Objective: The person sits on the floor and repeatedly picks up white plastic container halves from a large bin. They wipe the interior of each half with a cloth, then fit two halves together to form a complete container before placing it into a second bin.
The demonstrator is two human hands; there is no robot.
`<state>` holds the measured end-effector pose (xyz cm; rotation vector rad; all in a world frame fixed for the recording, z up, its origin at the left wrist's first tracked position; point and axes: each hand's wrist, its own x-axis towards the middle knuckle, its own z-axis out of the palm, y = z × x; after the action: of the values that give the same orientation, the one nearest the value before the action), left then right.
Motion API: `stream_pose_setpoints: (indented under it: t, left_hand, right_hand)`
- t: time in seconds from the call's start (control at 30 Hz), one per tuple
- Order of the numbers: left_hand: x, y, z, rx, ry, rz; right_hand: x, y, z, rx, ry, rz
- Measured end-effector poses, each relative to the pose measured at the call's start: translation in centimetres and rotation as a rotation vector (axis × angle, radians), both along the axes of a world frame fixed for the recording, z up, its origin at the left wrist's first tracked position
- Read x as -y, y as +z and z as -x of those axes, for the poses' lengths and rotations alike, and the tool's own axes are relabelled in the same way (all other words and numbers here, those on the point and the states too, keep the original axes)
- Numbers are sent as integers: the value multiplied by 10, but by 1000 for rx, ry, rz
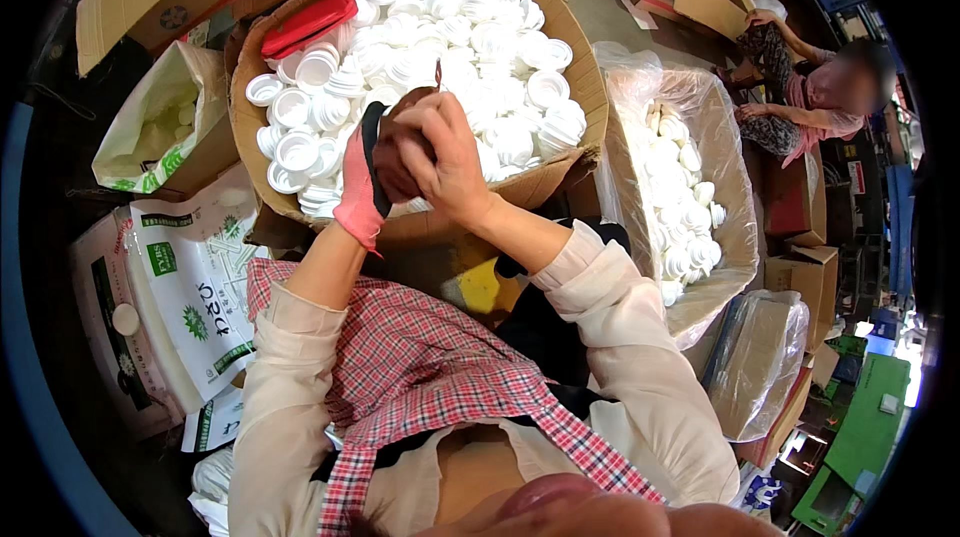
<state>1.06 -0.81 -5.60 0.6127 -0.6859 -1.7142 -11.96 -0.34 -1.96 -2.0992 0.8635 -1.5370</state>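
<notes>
White caps [480, 27] in brown cardboard box [250, 152], red tray [308, 23], pink glove [360, 192], red-checked apron [420, 367]

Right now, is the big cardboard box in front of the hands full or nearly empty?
Full. The cardboard box is heaped with white plastic lids up to its rim, and a red lid lies on top.

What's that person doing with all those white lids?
A person sits over a big cardboard box heaped with white plastic lids. The left hand wears a pink glove, and the bare right hand is pressed against it, both closed around something dark and brownish that I can't make out. A red lid lies on the pile. Beside it, a bag-lined box holds more white pieces, and another person works farther off.
</notes>
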Motion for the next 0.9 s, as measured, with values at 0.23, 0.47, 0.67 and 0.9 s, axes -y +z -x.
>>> stream_pose_setpoints:
  t: [0.23, 0.47, 0.67, 0.9]
  left_hand:
    - [-1, 3, -35, 1342, 655, 828]
    - [12, 2, -41, 978, 284, 477]
    - [16, 19, -15, 1861, 384, 548]
    - [24, 13, -6, 1608, 510, 465]
  right_hand:
    - [29, -40, 18, 139, -139, -592]
    - [9, -2, 28, -154, -150, -209]
    - [-9, 18, 17, -706, 170, 14]
    - [-33, 32, 9, -875, 15, -319]
